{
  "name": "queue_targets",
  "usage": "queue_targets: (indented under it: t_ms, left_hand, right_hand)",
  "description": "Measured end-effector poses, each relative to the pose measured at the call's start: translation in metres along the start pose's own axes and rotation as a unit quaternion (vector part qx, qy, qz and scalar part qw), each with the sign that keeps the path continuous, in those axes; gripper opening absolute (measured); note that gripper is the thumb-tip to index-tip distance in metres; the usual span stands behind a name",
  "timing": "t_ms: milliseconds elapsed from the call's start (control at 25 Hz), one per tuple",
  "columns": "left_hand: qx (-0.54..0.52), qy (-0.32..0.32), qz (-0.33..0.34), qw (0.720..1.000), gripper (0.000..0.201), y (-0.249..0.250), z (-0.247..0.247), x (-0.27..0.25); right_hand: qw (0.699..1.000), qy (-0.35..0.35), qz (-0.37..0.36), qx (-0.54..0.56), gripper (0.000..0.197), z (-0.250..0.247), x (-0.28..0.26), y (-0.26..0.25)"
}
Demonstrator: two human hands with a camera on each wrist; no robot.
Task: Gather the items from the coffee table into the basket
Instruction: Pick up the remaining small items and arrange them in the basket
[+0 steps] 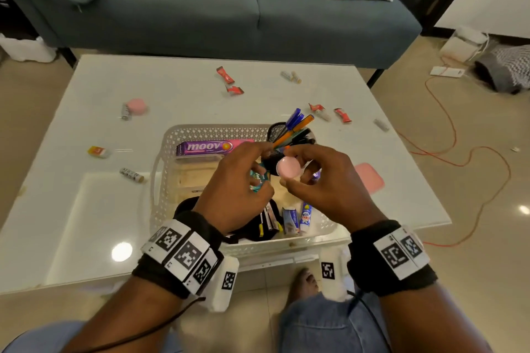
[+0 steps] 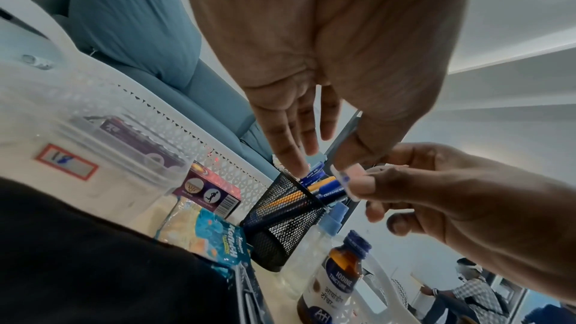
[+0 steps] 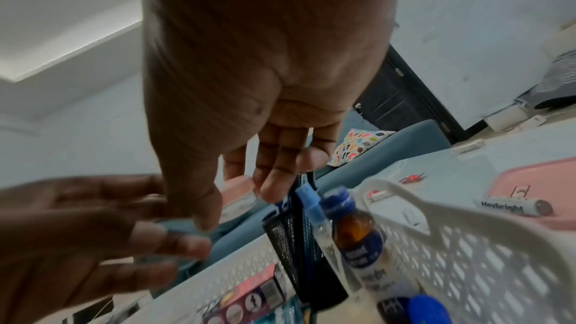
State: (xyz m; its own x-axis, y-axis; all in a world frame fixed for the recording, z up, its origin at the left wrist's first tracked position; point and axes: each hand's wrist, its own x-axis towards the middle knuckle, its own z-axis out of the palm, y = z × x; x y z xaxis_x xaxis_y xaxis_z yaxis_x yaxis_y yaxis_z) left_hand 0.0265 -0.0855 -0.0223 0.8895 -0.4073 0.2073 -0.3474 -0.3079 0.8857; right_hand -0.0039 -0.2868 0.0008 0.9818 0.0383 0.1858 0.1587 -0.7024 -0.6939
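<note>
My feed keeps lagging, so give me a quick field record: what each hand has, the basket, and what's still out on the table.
right hand: pinches small pink round container over the basket
left hand: holds teal packet
basket: white, on coffee table; holds purple Moov box, mesh pen holder, iodine tincture bottle
still out: red wrappers, pink case, second pink container

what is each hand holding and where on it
Right hand pinches the small round pink container by its rim. Left hand: unclear.
</note>
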Motion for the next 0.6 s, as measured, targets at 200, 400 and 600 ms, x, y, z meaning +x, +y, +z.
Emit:
queue_targets:
  t_ms: [200,400,600]
  left_hand:
    - [0.03,0.022,-0.004,0.999,0.036,0.003,0.003,0.001]
    - [0.025,0.035,-0.068,0.997,0.035,-0.003,0.003,0.003]
    - [0.077,0.043,-0.111,0.99,0.028,-0.01,0.008,0.009]
  right_hand:
    - [1.0,-0.003,-0.026,-0.007,0.043,0.018,0.0,-0.001]
    - [0.998,-0.054,-0.044,0.006,0.052,0.023,0.007,0.002]
    - [0.998,-0.026,-0.03,0.051,0.049,-0.008,0.014,0.006]
